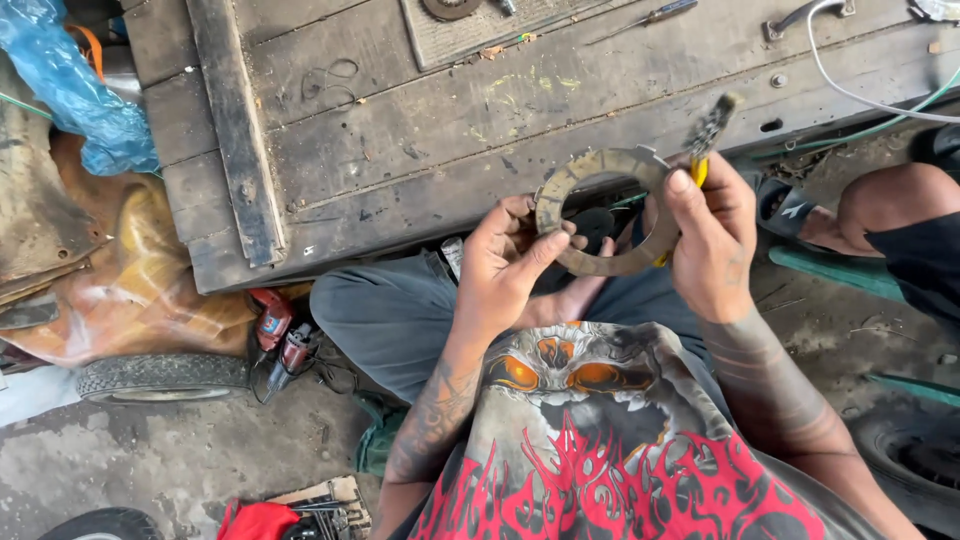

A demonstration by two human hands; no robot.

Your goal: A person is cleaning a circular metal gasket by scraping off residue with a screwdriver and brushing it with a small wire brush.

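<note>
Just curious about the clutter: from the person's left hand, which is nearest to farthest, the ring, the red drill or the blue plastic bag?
1. Ring: held in the left hand.
2. Red drill: on the ground, lower left.
3. Blue bag: far top-left corner.

Left forearm: tattooed, raised from the lap, wrist bent slightly inward.
Left hand (505,265): fingers curled, thumb extended across in a pinch.
Right forearm: banded tattoos, angled up toward the chest line.
Right hand (712,240): closed in a fist-like grip, thumb (683,190) pressed on top.
</note>
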